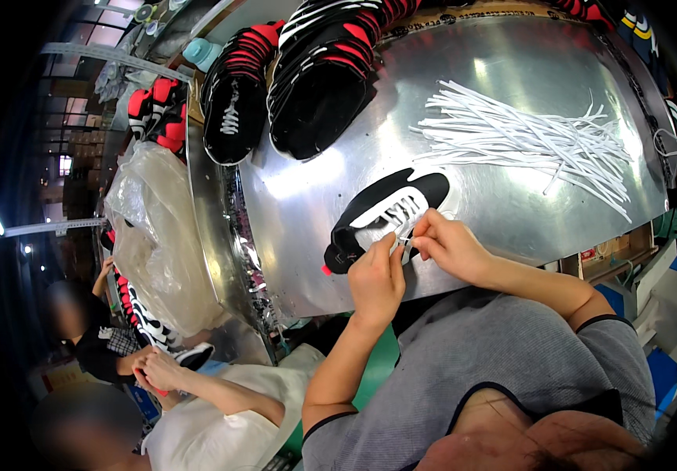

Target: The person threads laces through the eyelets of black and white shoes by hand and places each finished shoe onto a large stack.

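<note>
A black and white shoe upper with a small red tab lies on the metal tabletop in front of me, its white lace partly threaded through the eyelets. My left hand is closed in a pinch at the upper's near edge, thumb and forefinger on the white shoelace. Just to its right, my right hand pinches the same lace between its fingertips. The two hands nearly meet, and they hide part of the upper's near side. Farther back on the right lies a loose bundle of white shoelaces.
Stacks of black uppers with red and white stripes stand at the table's far left. Beyond the left edge sit a large clear plastic bag and a light-blue container. Co-workers, one in a white shirt, work at lower left.
</note>
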`<state>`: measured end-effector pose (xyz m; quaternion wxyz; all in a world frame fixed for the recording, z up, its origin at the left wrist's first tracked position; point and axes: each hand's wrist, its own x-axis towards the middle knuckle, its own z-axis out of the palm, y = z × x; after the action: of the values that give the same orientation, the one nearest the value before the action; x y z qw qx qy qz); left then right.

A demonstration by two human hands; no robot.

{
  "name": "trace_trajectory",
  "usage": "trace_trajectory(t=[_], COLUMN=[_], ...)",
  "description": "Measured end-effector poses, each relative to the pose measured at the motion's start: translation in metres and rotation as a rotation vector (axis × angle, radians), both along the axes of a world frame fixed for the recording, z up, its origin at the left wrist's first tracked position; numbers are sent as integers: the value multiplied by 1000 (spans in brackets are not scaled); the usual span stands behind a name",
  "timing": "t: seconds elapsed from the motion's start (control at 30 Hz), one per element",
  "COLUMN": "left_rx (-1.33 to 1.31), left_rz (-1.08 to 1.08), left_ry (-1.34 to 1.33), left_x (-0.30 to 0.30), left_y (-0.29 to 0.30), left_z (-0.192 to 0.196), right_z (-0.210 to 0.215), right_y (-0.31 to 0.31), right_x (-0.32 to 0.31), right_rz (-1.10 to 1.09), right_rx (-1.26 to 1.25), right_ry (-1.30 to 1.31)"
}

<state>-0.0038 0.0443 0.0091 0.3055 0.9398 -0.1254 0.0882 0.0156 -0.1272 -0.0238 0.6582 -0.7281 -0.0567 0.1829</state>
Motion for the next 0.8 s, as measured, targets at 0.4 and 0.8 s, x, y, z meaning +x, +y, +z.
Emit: trace_trajectory(t=[0.4, 0.8], left_rx=[-115, -55], left_rz=[-160, -56], left_ry=[108, 160], left_x=[9, 7], left_y=[-2, -8], left_z=[14, 10], right_z=[-1, 41], right_y=[-10, -65], right_x=[11, 32], right_rz=[32, 95], right_rx=[194, -287], right_ry=[274, -281])
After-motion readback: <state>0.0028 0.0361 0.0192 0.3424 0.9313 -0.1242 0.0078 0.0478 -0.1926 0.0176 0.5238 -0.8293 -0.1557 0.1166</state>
